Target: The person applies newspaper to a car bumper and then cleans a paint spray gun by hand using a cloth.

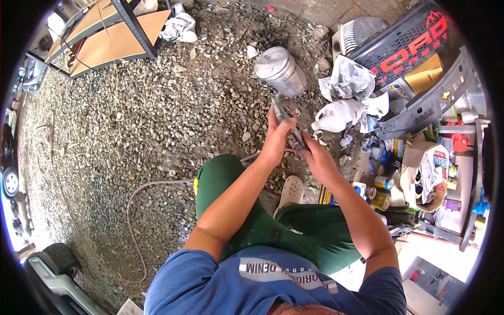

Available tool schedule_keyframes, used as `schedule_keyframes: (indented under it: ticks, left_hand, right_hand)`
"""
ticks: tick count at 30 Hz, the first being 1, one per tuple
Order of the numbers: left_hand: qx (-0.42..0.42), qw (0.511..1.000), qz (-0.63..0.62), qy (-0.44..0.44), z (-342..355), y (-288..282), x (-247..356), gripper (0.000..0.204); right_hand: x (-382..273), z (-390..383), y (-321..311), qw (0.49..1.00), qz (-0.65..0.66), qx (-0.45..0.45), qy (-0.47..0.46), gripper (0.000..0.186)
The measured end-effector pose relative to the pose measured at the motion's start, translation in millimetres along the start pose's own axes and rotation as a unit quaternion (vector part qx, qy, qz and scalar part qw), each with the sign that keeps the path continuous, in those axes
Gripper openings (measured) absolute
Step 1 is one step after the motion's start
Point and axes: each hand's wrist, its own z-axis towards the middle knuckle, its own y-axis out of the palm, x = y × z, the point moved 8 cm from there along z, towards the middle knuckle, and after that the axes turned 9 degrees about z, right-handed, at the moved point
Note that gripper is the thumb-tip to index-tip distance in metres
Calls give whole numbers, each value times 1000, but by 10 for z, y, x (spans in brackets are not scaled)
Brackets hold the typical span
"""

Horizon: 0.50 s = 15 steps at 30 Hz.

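Both my hands are in front of my knees, over the gravel. They hold one long, narrow dark grey piece (282, 109); its exact kind is not clear. My left hand (279, 131) is closed around its middle. The fingers of my right hand (316, 156) close on its lower right end. My fingers hide part of it. A pinkish hose (157, 184) runs over the gravel, behind my left knee and up near my hands; whether it joins the held piece cannot be seen. Just beyond my hands stands a round, grey-smeared can (281, 73).
A white plastic jug (336, 116) lies right of my hands beside crumpled paper (349, 79). Black panels (401, 47), paint cans (382, 182) and a cardboard box (415, 157) crowd the right. A wooden shelf (113, 44) with a dark frame stands far left.
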Motion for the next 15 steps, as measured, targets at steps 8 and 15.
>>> schedule_keyframes:
  ticks: [8, 15]
  left_hand:
    - [65, 954, 217, 196, -32, -90, 407, 90]
    - [98, 926, 285, 228, 90, -291, 500, 75]
  right_hand:
    - [-457, 84, 68, 996, 27, -15, -78, 48]
    - [-594, 56, -92, 992, -66, -53, -89, 38]
